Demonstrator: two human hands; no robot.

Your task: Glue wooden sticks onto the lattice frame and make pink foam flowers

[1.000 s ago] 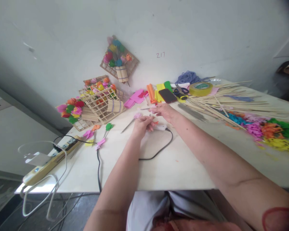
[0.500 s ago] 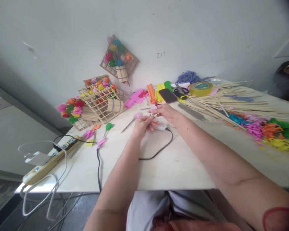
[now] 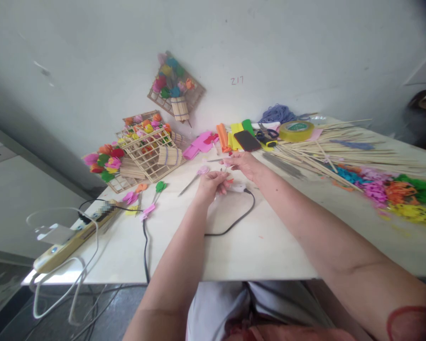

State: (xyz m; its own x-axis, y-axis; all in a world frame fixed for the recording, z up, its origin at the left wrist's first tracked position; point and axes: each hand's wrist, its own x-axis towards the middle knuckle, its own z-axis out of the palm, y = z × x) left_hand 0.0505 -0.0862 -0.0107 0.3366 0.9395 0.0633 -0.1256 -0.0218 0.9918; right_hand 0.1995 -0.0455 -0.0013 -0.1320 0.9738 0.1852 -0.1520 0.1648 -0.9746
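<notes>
Right hand (image 3: 245,164) dips slightly toward left hand (image 3: 210,183), pinching pale-pink piece (image 3: 227,163). Left fingers closed, contents unclear; apparently fine two-handed work.

The right hand (image 3: 246,164) had changed its finger pose slightly: half a second earlier its fingers were spread around the pale pink piece (image 3: 226,164), and now they had drawn in. The piece at its fingertips had dropped a little, nearer the left hand (image 3: 212,183), its finer outline too blurred to tell.
</notes>
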